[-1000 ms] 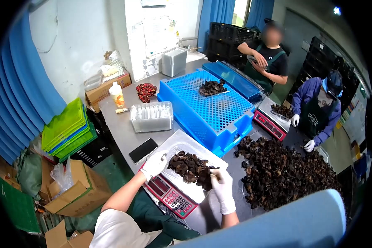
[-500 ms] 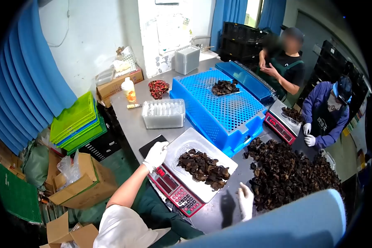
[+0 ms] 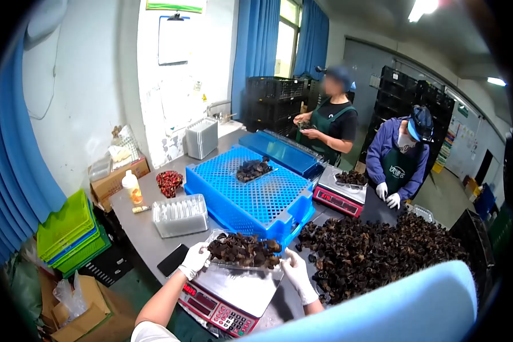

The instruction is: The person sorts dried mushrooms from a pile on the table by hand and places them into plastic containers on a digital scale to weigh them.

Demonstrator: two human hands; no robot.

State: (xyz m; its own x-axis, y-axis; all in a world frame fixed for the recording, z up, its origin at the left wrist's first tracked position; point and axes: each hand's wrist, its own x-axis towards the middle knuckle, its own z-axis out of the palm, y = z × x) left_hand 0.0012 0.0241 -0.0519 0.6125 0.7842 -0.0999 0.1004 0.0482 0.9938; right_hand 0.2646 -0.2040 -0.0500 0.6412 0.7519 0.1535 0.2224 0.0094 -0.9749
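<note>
A clear plastic tray [image 3: 233, 265] heaped with dark wood ear mushrooms [image 3: 245, 248] is held up over the far edge of the near scale's metal pan [image 3: 233, 290]. My left hand [image 3: 196, 260], in a white glove, grips the tray's left end. At its right end, my gloved right hand [image 3: 297, 275] closes on the rim. Red digits show on the scale's keypad panel [image 3: 216, 308]. A large loose pile of wood ear mushrooms [image 3: 382, 245] spreads to the right of my right hand.
Beyond the tray stands a blue crate [image 3: 239, 199] with a filled tray [image 3: 253, 170] on top. Nested clear trays [image 3: 179, 215], a phone [image 3: 172, 260] and a bottle [image 3: 132, 188] lie left. Two co-workers [image 3: 330, 122] [image 3: 399, 159] stand across, near a second scale [image 3: 342, 194].
The filled tray has been lifted off the scale pan, with both hands now at its ends. My right hand came in from the right. The head view has tilted up and turned right.
</note>
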